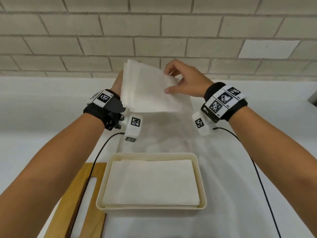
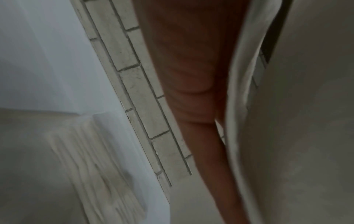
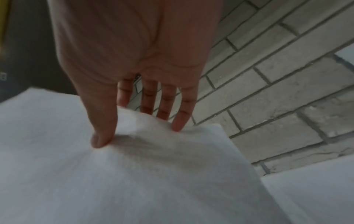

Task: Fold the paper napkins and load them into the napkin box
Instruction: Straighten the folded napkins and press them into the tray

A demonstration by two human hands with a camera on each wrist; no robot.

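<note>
I hold a stack of white paper napkins (image 1: pixel 147 90) up in the air near the brick wall. My left hand (image 1: pixel 117 83) grips the stack's left side from behind, its fingers mostly hidden by the paper. My right hand (image 1: pixel 171 81) pinches the right edge of the front napkin, thumb in front and fingers behind. In the right wrist view the thumb (image 3: pixel 101 139) presses on the napkin (image 3: pixel 134 174). The left wrist view shows my left hand (image 2: pixel 191 75) against the stack (image 2: pixel 287 136). The cream napkin box (image 1: pixel 202 191) sits near me with folded napkins (image 1: pixel 151 182) inside.
A wooden board with a slot (image 1: pixel 77 194) lies left of the box. A faint flat sheet (image 1: pixel 159 134) lies on the white table (image 1: pixel 51 109) between the box and my hands. Black cables (image 1: pixel 260 186) trail from both wrists. The brick wall (image 1: pixel 154 31) stands close behind.
</note>
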